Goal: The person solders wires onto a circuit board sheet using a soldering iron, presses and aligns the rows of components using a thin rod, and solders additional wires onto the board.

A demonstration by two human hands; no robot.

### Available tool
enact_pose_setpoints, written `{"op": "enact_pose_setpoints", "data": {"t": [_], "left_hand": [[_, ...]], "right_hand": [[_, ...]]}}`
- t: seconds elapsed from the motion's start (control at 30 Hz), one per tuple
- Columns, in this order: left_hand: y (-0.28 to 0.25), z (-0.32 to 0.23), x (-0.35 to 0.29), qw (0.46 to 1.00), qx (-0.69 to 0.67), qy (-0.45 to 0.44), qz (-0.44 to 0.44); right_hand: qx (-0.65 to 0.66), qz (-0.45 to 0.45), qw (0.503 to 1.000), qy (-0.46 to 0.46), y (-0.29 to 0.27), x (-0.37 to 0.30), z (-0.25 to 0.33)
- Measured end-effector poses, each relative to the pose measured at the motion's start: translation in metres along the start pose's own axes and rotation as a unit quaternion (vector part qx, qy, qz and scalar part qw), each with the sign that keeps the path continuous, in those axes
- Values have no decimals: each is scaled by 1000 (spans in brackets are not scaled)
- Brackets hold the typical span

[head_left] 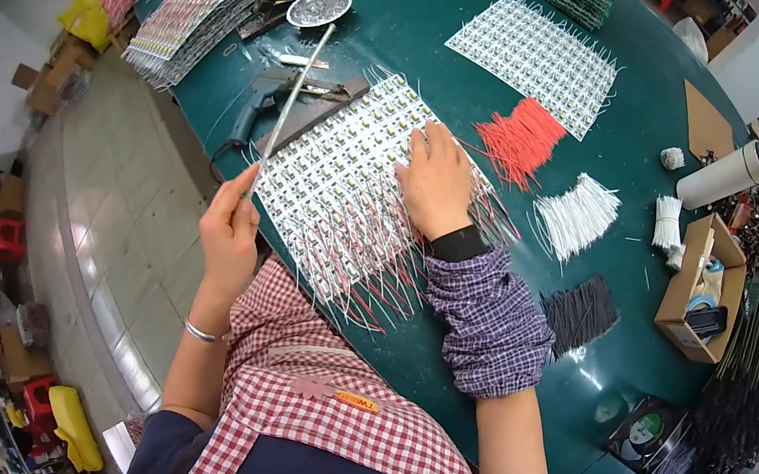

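Note:
My left hand (231, 226) is closed around the lower end of a long thin metal rod (290, 110). The rod slants up and away to the rim of a round metal dish (319, 7); whether the two are joined I cannot tell. Beneath my hands lies a white panel of small circuit boards (335, 143), tilted on the green table. Red and white wires (352, 248) hang from its nearer rows. My right hand (436, 178) rests flat on the panel's right side with fingers stretched out, holding nothing.
To the right lie bundles of red wires (521, 142), white wires (576, 216) and black wires (579, 315). Another white panel (538, 60) is behind them. A teal-handled tool (251, 118) sits left of my panel. A cardboard box (700, 289) and white tube (725, 176) stand far right.

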State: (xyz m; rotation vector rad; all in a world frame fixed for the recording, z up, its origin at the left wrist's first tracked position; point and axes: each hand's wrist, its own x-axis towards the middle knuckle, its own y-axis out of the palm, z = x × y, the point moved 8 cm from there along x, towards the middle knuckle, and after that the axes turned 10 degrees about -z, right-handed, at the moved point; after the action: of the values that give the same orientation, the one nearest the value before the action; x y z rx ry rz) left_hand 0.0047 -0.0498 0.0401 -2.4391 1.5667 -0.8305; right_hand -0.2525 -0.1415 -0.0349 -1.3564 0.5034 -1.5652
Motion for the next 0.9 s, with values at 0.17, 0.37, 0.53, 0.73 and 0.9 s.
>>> {"op": "enact_pose_setpoints", "data": {"t": [0.17, 0.37, 0.53, 0.73, 0.9], "left_hand": [[-8, 13, 3, 1000, -8, -23, -9], [-21, 15, 5, 999, 20, -38, -22], [-31, 14, 13, 996, 48, -67, -47], [-36, 30, 43, 994, 93, -9, -63], [-36, 30, 85, 987, 144, 59, -31]], "right_hand": [[0, 20, 999, -32, 2, -20, 5], [50, 32, 998, 4, -18, -16, 7], [71, 5, 994, -87, -9, -23, 23], [66, 46, 995, -66, -12, -37, 15], [65, 65, 995, -46, -21, -47, 22]]}}
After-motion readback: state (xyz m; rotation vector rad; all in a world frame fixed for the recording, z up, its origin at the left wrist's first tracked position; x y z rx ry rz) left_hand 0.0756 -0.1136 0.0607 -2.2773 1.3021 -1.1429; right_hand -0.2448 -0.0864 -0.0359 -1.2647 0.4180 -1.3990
